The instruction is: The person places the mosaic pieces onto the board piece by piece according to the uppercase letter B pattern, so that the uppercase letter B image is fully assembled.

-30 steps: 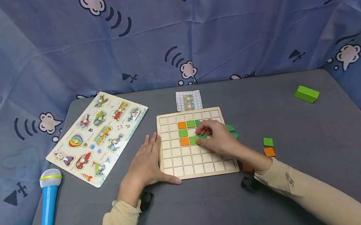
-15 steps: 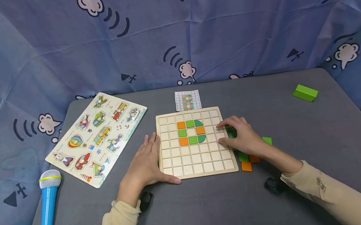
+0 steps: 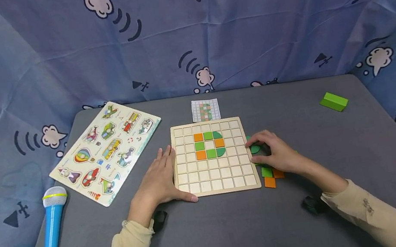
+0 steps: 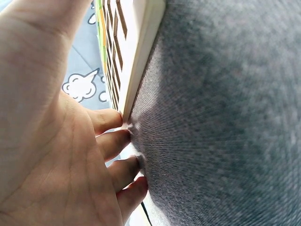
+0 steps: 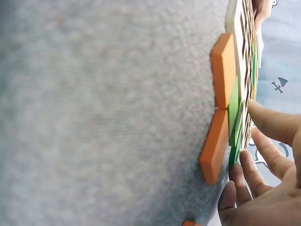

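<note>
A wooden grid board (image 3: 218, 185) lies in the middle of the table in the head view. A ring of tiles sits in its cells: orange squares (image 3: 201, 155), light green squares (image 3: 208, 136) and dark green rounded pieces (image 3: 221, 152). My left hand (image 3: 156, 185) rests along the board's left edge, fingers extended and thumb at the near corner. Beside the right edge, my right hand (image 3: 279, 154) has thumb and fingers spread over loose dark green pieces (image 3: 254, 149), with no tile seen gripped. Orange tiles (image 5: 223, 70) lie near it in the right wrist view.
A small pattern card (image 3: 204, 104) lies just behind the board. To the left are a picture puzzle board (image 3: 124, 131) and a blue toy microphone (image 3: 55, 228). A green block (image 3: 334, 102) sits at the far right. A patterned blue cloth (image 3: 263, 20) hangs behind the table.
My right hand has moved right, from the board's middle to the loose pieces beside it. An orange tile now shows in the cell it covered. My left hand stays in place.
</note>
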Available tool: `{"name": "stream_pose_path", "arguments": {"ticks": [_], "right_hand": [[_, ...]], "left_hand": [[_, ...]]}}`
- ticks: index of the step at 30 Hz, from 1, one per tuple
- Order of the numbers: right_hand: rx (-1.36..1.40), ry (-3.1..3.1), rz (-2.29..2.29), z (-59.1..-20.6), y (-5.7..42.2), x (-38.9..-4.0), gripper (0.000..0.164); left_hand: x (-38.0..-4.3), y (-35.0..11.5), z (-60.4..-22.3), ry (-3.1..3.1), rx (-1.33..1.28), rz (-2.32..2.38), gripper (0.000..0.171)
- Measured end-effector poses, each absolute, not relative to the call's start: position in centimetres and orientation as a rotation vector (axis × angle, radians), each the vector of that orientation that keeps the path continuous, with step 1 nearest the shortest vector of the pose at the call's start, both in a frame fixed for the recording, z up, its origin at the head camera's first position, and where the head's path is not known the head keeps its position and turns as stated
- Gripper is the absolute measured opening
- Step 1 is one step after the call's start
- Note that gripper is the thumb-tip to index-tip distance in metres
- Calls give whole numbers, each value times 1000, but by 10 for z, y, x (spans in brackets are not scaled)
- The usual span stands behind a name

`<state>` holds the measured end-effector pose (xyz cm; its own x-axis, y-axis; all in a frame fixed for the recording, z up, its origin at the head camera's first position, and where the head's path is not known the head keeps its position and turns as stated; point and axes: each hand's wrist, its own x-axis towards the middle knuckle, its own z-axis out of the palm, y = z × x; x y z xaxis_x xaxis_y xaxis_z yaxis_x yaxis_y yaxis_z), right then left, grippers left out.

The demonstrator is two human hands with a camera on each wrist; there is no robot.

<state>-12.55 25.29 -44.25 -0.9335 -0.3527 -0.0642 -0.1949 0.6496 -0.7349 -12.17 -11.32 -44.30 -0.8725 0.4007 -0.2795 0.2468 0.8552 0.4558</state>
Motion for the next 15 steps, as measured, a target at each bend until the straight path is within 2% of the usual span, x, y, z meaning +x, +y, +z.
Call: {"name": "stream_pose_path", "arguments": {"ticks": [10, 15], "right_hand": [[-387, 2661, -1110, -442, 263, -125, 43], [-441, 2621, -1094, -437, 277, -123, 40]], "left_hand": [[-123, -114, -444, 2665, 483, 574, 158], [-122, -114, -444, 2662, 484, 581, 158]]}}
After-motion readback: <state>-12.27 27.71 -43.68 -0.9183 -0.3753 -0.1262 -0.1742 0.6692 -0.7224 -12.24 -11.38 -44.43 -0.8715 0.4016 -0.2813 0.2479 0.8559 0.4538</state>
